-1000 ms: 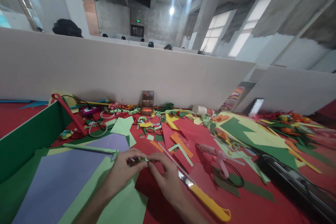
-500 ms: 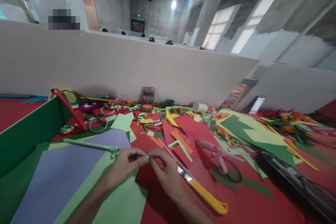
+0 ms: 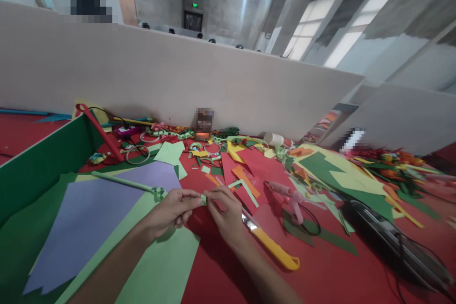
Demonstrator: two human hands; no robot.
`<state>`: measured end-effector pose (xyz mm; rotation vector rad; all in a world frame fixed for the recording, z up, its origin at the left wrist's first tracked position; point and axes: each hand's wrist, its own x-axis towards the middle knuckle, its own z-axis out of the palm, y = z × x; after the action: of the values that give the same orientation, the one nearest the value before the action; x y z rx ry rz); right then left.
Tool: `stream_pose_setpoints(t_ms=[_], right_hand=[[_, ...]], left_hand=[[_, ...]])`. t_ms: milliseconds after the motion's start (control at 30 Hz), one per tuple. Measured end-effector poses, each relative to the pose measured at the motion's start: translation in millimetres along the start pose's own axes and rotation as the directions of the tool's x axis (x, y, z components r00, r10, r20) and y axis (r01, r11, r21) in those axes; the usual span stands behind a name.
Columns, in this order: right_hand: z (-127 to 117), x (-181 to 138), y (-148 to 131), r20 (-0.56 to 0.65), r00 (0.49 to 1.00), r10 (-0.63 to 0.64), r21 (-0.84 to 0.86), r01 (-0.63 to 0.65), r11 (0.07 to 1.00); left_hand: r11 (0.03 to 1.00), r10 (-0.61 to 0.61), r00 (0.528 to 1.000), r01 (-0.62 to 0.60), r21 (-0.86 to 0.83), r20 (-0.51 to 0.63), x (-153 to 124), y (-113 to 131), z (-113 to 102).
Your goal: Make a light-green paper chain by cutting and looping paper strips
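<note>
A small piece of light green paper (image 3: pixel 204 200) is pinched between the fingertips of both hands above the red table. My left hand (image 3: pixel 174 209) grips its left end, thumb and forefinger together. From the right, my right hand (image 3: pixel 226 209) holds its other end; most of the piece is covered by fingers. Behind my left hand lies a rolled green paper stick (image 3: pixel 123 182) with a curled green end. Just right of my right hand rests a yellow utility knife (image 3: pixel 272 247), its blade pointing away from me. Large green paper (image 3: pixel 160 266) and purple paper (image 3: pixel 96 213) sheets spread beneath my left arm.
A pink glue gun (image 3: pixel 285 194) with a black cable lies to the right. Farther right is a long black device (image 3: pixel 392 242). A green panel (image 3: pixel 50 161) stands at left, and a white partition (image 3: pixel 171 76) runs behind the paper scraps.
The view has tilted down slightly and shifted. My left hand's fingers have altered their hold, and more of the small green piece shows between both hands.
</note>
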<state>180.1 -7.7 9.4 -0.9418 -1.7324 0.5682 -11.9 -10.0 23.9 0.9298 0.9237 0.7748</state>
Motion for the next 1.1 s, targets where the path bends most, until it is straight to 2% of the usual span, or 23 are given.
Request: stream_pose_setpoints(t_ms=[300, 900, 1100], right_hand=[[6.7, -0.9, 0.5, 0.020, 0.999, -0.028, -0.018, 0.028, 0.999], [5.6, 2.5, 1.3, 0.062, 0.997, -0.051, -0.008, 0.052, 0.999], [5.6, 2.5, 5.2, 0.051, 0.994, -0.093, -0.074, 0.097, 0.993]], left_hand=[[0.994, 0.106, 0.994, -0.105, -0.025, 0.027, 4.9, -3.2, -2.3], [0.986, 0.151, 0.988, -0.153, -0.063, -0.036, 3.9, -0.4, 0.5], [0.990, 0.136, 0.991, -0.136, -0.041, 0.000, 2.1, 2.6, -1.4]])
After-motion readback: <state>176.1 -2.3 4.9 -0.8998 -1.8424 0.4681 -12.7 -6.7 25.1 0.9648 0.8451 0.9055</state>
